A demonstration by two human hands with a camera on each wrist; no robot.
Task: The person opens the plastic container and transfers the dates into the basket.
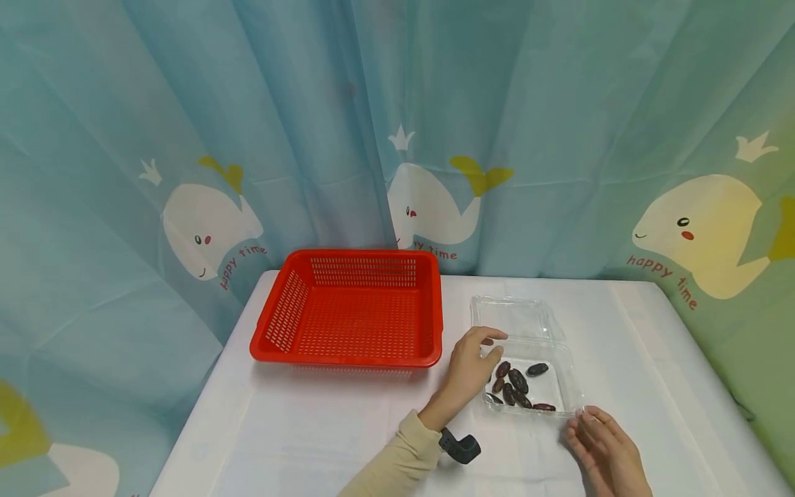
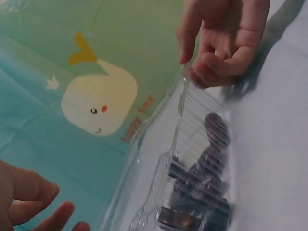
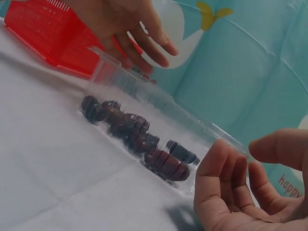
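A clear plastic clamshell box [image 1: 568,376] lies unfolded on the table, its lid [image 1: 512,317] laid back toward the curtain. Several dark brown dates [image 1: 517,381] are in its base, mostly toward the left and front. My left hand [image 1: 470,366] hovers over the left side of the box with fingers apart; the left wrist view shows nothing between its fingertips [image 2: 50,190]. At the front right corner, my right hand [image 1: 605,445] pinches the box's rim between thumb and fingers, also seen in the right wrist view, where the dates [image 3: 166,165] show through the wall.
Left of the box stands a red plastic basket [image 1: 357,321] with slotted walls and nothing visible inside. A white cloth [image 1: 323,435] covers the table. Behind hangs a blue-green curtain [image 1: 559,138] with whale prints. A dark band [image 1: 459,447] is around the left wrist.
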